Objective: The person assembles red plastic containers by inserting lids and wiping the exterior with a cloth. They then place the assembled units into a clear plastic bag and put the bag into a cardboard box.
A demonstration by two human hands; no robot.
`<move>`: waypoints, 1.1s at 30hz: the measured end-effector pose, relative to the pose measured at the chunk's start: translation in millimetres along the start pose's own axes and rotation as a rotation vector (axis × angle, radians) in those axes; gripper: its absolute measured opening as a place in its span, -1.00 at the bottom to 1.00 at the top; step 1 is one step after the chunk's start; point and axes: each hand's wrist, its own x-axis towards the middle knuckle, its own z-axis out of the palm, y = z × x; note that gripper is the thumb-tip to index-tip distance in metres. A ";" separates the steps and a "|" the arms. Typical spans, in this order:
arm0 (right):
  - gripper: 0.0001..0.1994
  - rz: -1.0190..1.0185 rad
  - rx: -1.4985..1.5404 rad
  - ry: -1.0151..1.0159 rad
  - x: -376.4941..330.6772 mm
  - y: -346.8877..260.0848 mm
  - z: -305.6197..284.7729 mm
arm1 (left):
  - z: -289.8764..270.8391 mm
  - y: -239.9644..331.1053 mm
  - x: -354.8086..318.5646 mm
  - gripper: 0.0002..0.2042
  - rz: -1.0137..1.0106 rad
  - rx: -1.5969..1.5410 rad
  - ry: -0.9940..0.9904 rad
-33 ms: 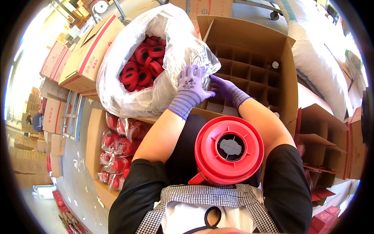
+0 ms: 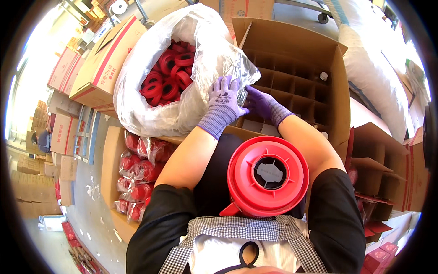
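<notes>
Two gloved hands meet at the near edge of one large clear plastic bag (image 2: 182, 105) full of red rings (image 2: 166, 77), too many to count. The left hand (image 2: 223, 102) lies on the plastic, fingers (image 2: 226, 86) spread and pressing. The right hand (image 2: 260, 102) pinches a crinkled fold of the bag. The bag mouth opens upward, its length running away from the person. Beside it stands one divided cardboard box (image 2: 296, 77). One red round lid (image 2: 268, 176) sits at the chest. Nothing differs from the earlier frame.

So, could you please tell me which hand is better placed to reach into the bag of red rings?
Probably the left hand: it already rests on the plastic bag, nearest the red rings.
</notes>
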 end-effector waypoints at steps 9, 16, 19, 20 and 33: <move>-0.76 -0.422 0.175 0.074 -38.9 -20.7 21.4 | -14.9 -13.9 -16.6 -0.88 -0.261 -1.096 0.079; -0.75 -0.427 -0.388 0.011 -285.9 -33.8 62.5 | -117.3 -22.4 -117.2 -0.82 0.234 -1.929 -0.576; -0.66 -0.721 -1.204 -0.617 -340.3 -56.9 88.3 | -151.2 -20.9 -144.5 -0.84 0.696 -1.623 -0.852; -0.65 -0.672 -1.274 -0.555 -348.2 -51.2 94.1 | -152.3 -18.4 -163.0 -0.85 0.654 -1.586 -0.827; -0.78 -0.792 -1.391 0.083 -365.6 30.3 117.0 | -128.0 10.8 -218.2 -0.79 0.078 -1.776 -0.620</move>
